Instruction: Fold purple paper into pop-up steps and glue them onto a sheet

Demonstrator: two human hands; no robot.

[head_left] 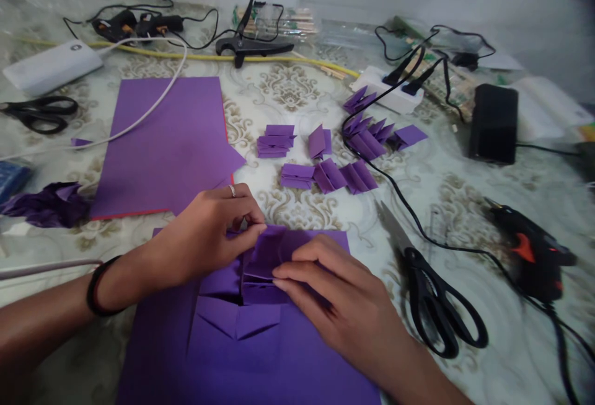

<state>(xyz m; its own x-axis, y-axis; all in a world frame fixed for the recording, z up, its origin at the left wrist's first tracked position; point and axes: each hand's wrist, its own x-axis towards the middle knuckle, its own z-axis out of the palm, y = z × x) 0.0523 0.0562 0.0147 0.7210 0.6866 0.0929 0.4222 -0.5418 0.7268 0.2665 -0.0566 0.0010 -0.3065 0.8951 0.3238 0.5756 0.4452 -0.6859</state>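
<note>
A folded purple paper piece (pixel 266 257) is held between my two hands over a large purple sheet (pixel 325 355). My left hand (pixel 220 228) pinches its upper left edge between thumb and fingers. At its lower right edge, the thumb and index finger of my right hand (pixel 332 284) close on the paper. Several folded flaps (pixel 237 318) lie on the sheet just below and left of the held piece. Whether these are joined to the sheet I cannot tell.
Several small folded purple papers (pixel 297 175) lie beyond my hands. Scissors (pixel 427 293) and a glue gun (pixel 530 244) are at right. A purple sheet stack (pixel 162 138), crumpled purple paper (pixel 49 205) and more scissors (pixel 41 112) are at left. A black cable crosses toward a white power strip (pixel 385 87).
</note>
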